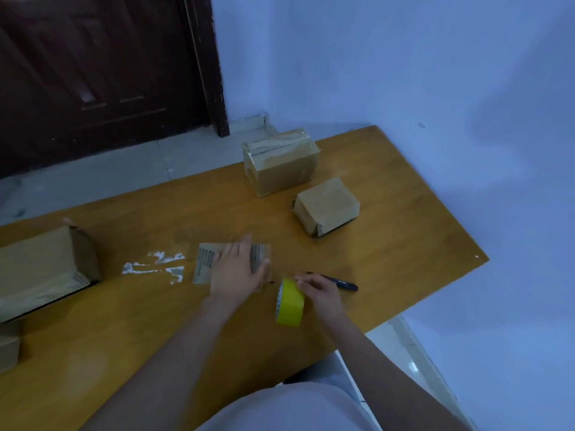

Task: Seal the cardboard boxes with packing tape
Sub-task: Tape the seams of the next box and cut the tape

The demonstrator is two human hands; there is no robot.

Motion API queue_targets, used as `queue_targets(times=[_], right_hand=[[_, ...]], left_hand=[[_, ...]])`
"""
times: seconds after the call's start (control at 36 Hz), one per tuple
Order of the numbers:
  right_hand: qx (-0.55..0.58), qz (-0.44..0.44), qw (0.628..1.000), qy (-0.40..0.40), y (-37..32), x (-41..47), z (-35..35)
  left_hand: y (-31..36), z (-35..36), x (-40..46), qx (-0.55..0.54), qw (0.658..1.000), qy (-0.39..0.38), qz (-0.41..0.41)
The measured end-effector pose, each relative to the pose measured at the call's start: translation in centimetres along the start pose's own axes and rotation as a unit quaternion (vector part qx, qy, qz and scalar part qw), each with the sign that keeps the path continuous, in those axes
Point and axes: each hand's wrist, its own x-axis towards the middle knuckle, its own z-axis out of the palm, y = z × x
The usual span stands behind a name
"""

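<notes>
While the view runs left to right across the desk (404, 219), these stand out:
Large box (43, 269): at the left edge, its end flap looks open; a smaller piece of cardboard shows below it.
White residue (154, 265): scraps stuck to the wood.
Flat box (205, 262): low at centre, left hand (238, 272) pressing it with fingers spread flat.
Tape roll (290, 302): yellow, on edge just right of that box.
Right hand (320, 290): fingertips curled, pinching at the roll's top.
Pen (339, 283): black, behind the right hand.
Far boxes: 2, taped box (280, 163) and small box (326, 205), well apart from the hands.
Risk: the roll could tip or roll if the pinch slips; tape may stick crooked should the pressed box shift.
</notes>
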Motion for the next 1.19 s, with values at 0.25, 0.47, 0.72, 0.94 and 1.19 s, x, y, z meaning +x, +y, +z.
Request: queue_targets(times=[0.25,0.47,0.72,0.94,1.19], right_hand=[[-0.008,0.011,1.0,-0.012,0.6,0.3,-0.1],[0.01,0.032,0.999,-0.018,0.7,0.5,0.2],[-0.025,0.043,0.999,-0.018,0.3,0.6,0.0],[-0.01,0.042,0.999,-0.01,-0.4,0.3,0.4],[-0.03,0.03,0.999,-0.001,-0.8,0.1,0.6]], left_hand=[[1.7,0.3,3.2,0.117,0.99,-0.045,-0.062],[0.7,1.4,3.6,0.05,0.998,-0.04,-0.009],[1.0,1.3,3.7,0.09,0.993,-0.062,0.032],[-0.3,2.4,2.8,-0.071,0.98,0.132,0.128],[-3.4,0.5,-0.1,-0.017,0.97,0.018,0.242]])
